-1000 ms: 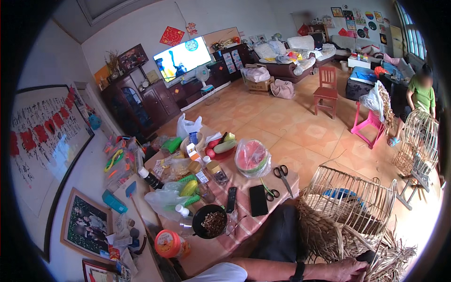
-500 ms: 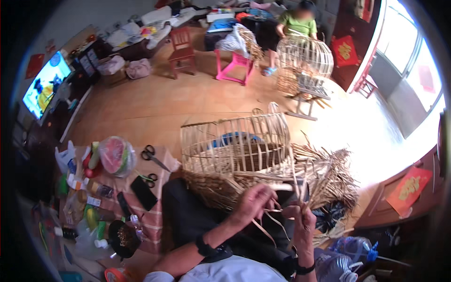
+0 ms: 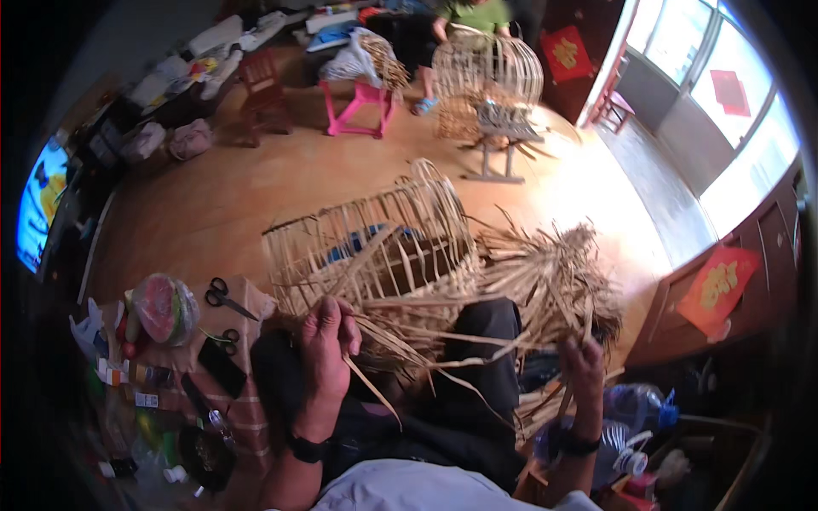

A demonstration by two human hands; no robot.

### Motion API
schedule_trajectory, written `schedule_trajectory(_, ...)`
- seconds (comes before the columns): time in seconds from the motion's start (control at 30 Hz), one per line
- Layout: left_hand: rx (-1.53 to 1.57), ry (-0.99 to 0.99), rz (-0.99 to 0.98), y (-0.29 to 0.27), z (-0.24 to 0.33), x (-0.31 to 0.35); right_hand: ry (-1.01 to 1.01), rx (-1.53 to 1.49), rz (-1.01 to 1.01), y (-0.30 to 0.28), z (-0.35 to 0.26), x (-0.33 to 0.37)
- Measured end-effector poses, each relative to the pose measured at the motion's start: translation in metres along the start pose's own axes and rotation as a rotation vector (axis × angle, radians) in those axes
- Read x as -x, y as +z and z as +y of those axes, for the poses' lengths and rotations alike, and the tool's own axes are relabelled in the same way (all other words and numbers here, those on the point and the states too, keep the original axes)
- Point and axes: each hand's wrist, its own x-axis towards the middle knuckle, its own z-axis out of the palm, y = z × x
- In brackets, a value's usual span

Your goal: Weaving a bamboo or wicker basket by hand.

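A: Where is the tan, ribbed basket with woven straw sides?

B: Directly in front of the knees in dark trousers. Something blue shows between its ribs.

A: What about the left hand?

B: It is raised at the near side of the basket. Its grip is pressed together, thumb to fingers, pinching a narrow tan leaf strip that slants down over the lap.

A: And the right hand?

B: Well apart from the left, just below the bushy heap of dry tan leaves. Its curled fingers pinch a pale upright strip. Long loose strips cross between the hands; I can't tell where each one ends.

A: What lies to the left?

B: The desk under a reddish checked cloth, bearing black-handled scissors, a flat black phone and cut watermelon in clear plastic.

A: Anyone else?

B: Across the tiled floor, a person in a green top is behind another ribbed basket.
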Motion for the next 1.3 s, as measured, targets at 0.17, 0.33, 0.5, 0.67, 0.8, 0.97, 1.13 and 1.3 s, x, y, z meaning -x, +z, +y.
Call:
schedule_trajectory(0.17,0.072,-0.047,-0.122,-0.006,0.026,0.004,-0.110,-0.131,0.416,-0.038,-0.006,-0.032)
schedule_trajectory(0.33,0.065,-0.128,-0.210,-0.012,0.034,-0.001,-0.027,-0.103,0.504,-0.063,0.062,-0.050)
schedule_trajectory(0.5,-0.035,-0.181,-0.288,0.004,0.026,0.014,0.128,0.013,0.356,-0.047,0.167,-0.054)
schedule_trajectory(0.67,-0.233,-0.237,-0.378,0.000,0.029,0.020,0.178,0.347,0.292,-0.054,0.231,-0.052)
schedule_trajectory(0.8,-0.331,-0.155,-0.367,-0.009,0.031,0.015,0.236,0.412,0.271,-0.069,0.233,-0.046)
schedule_trajectory(0.97,-0.407,-0.118,-0.367,-0.001,0.037,0.013,-0.098,0.926,0.428,-0.062,0.167,-0.039)
schedule_trajectory(1.13,-0.689,-0.176,-0.442,0.028,0.039,0.031,-0.106,0.150,0.078,0.027,0.001,-0.027)
schedule_trajectory(1.3,-0.949,-0.047,-0.736,0.058,0.008,0.038,-0.151,-0.237,-0.371,0.147,-0.065,0.028)
